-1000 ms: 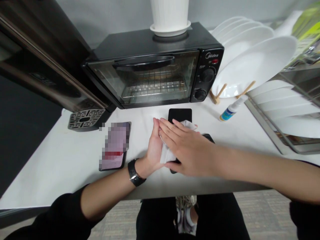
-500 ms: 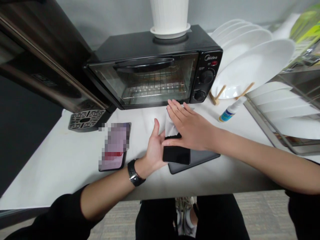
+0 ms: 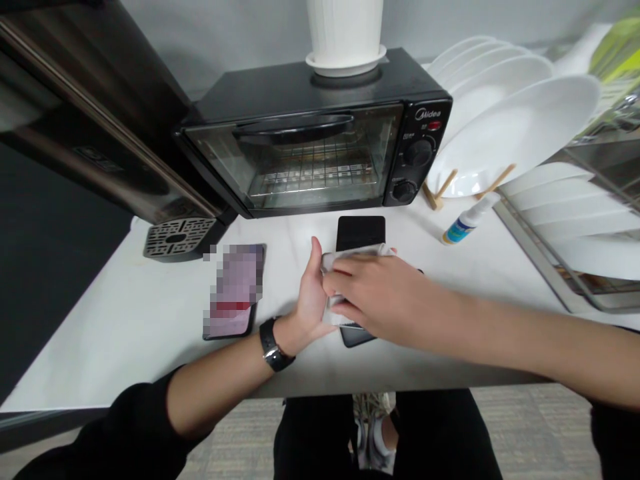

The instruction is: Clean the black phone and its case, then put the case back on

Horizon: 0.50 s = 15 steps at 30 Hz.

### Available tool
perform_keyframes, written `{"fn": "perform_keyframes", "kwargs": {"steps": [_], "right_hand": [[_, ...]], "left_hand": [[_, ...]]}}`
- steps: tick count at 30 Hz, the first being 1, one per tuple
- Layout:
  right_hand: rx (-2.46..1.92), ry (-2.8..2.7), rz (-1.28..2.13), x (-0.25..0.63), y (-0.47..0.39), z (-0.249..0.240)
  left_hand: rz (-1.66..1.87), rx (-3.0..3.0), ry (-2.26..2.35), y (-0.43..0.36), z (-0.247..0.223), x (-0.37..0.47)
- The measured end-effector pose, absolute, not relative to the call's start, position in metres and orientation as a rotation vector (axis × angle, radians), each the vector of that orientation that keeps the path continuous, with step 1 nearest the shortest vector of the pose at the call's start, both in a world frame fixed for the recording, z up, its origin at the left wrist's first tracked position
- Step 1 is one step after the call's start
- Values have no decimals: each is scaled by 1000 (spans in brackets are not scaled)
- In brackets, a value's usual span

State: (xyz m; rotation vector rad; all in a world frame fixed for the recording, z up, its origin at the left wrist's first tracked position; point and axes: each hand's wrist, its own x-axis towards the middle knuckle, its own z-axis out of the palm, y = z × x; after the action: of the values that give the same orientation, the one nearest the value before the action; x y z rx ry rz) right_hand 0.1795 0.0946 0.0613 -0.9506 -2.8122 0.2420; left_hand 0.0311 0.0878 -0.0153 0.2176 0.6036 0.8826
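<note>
My left hand (image 3: 311, 300) supports a black smartphone (image 3: 361, 231) from below, thumb pointing up along its left side. Only the phone's upper end shows; the rest lies under a light grey cloth (image 3: 340, 316) and my other hand. With bent fingers my right hand (image 3: 373, 287) grips that cloth and presses it onto the phone's lower part. Beneath both hands, a dark flat object (image 3: 356, 337) lies on the counter, mostly covered. A second phone (image 3: 234, 290), its screen blurred out, rests left of my left hand.
A black toaster oven (image 3: 310, 167) stands behind, with a white pot (image 3: 345, 30) on top. At right are a small spray bottle (image 3: 464, 223), white plates (image 3: 525, 133) on wooden stands and a dish rack (image 3: 537, 260). A dark machine with a drip tray (image 3: 177, 238) stands left.
My right hand has slid the cloth from the phone's upper end down toward me, and its fingers have bent from flat. The phone's top now shows; its lower end is covered.
</note>
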Motion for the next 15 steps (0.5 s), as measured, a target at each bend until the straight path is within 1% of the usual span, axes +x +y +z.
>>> {"fn": "perform_keyframes", "kwargs": {"steps": [5, 6, 9, 11, 13, 15], "right_hand": [[-1093, -2706, 159, 191, 120, 54], [-1040, -2745, 219, 191, 117, 53], [-658, -2951, 524, 188, 103, 54], [-578, -2995, 699, 187, 102, 55], [-754, -2907, 707, 189, 113, 57], [-967, -2759, 529, 191, 126, 57]], "left_hand": [[838, 125, 558, 88, -4, 33], [823, 123, 549, 88, -1, 34], [807, 164, 556, 86, 2, 35], [801, 200, 585, 86, 0, 35], [788, 210, 605, 87, -4, 33], [769, 195, 610, 89, -7, 31]]}}
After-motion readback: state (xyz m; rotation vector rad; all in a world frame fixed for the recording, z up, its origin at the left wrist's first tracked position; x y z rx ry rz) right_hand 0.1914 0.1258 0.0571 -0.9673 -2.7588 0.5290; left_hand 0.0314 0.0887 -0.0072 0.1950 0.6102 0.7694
